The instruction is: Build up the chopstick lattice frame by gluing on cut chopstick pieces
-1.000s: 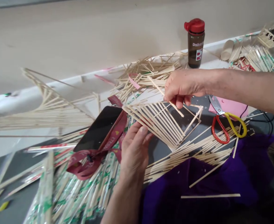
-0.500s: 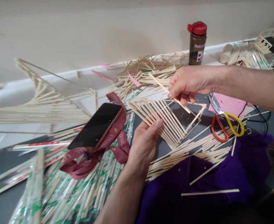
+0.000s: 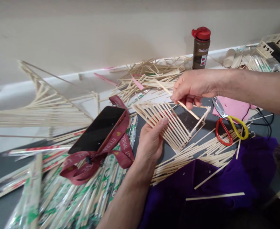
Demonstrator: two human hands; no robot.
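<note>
My left hand (image 3: 151,140) grips the left part of a small frame of wooden sticks (image 3: 175,130), thumb on top of its row of slats. The frame is tilted, and its right end is an open bay without slats. Pinched between the thumb and fingers of my right hand (image 3: 186,89) is a single wooden stick (image 3: 164,86), held slantwise over that bay. The stick's lower end is close to the frame's right bar; whether they touch I cannot tell. Red-and-yellow-handled scissors (image 3: 223,117) lie just right of the frame.
A phone (image 3: 98,128) with a maroon lanyard (image 3: 123,152) rests on wrapped chopsticks (image 3: 82,197). Loose sticks (image 3: 202,152) lie beside purple cloth (image 3: 226,178). Behind are a stick pile (image 3: 151,74), a bottle (image 3: 201,47), pink paper (image 3: 233,106) and a larger stick structure (image 3: 42,108).
My right hand has lowered the stick slightly and shifted it right, bringing its lower end nearer the frame's right bar. My left hand keeps its hold. The view has shifted a little.
</note>
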